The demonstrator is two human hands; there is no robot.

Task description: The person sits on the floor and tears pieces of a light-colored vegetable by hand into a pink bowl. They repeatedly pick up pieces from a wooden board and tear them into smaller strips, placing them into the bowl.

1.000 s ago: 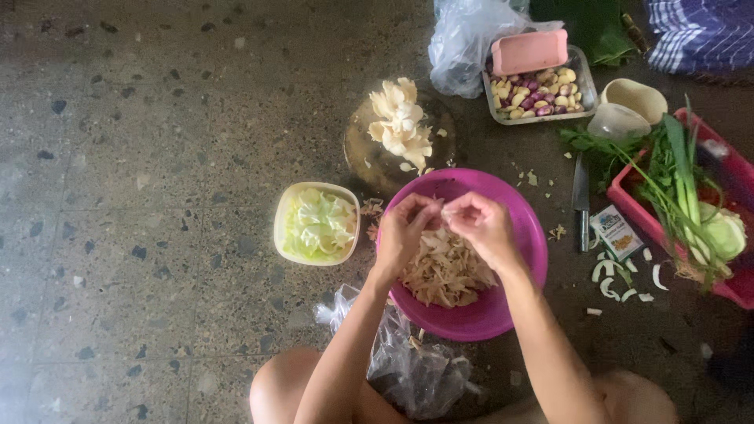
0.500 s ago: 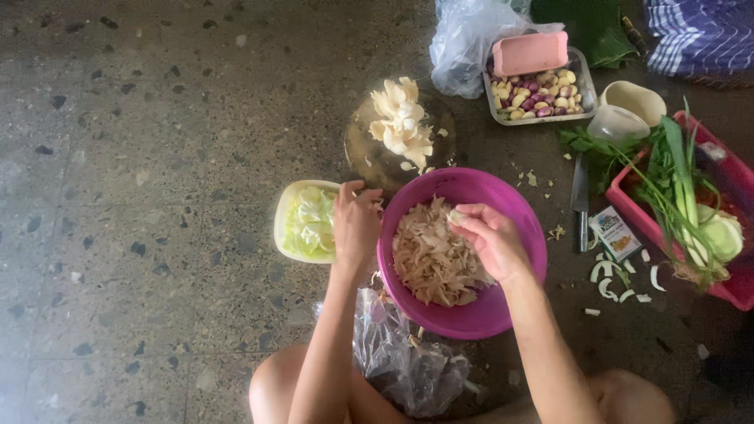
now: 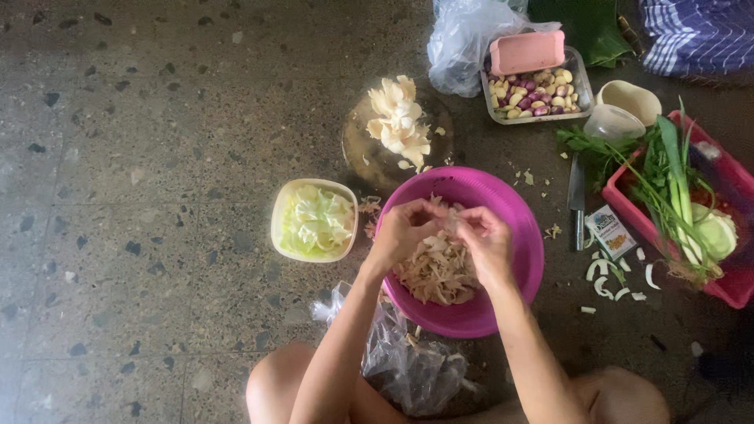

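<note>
I'm squatting on a speckled terrazzo floor (image 3: pixel 141 157), a home cooking spot. Around me are a pink bowl (image 3: pixel 518 228), a knife (image 3: pixel 576 200), a tray of garlic and shallots (image 3: pixel 534 93), and greens in a red basket (image 3: pixel 734 188).

A heap of pale tan shredded food (image 3: pixel 440 271) lies in a round pink bowl (image 3: pixel 514 212) standing upright on the speckled floor. A small light piece (image 3: pixel 449 222) of it is pinched above the heap, over the bowl's middle.
</note>
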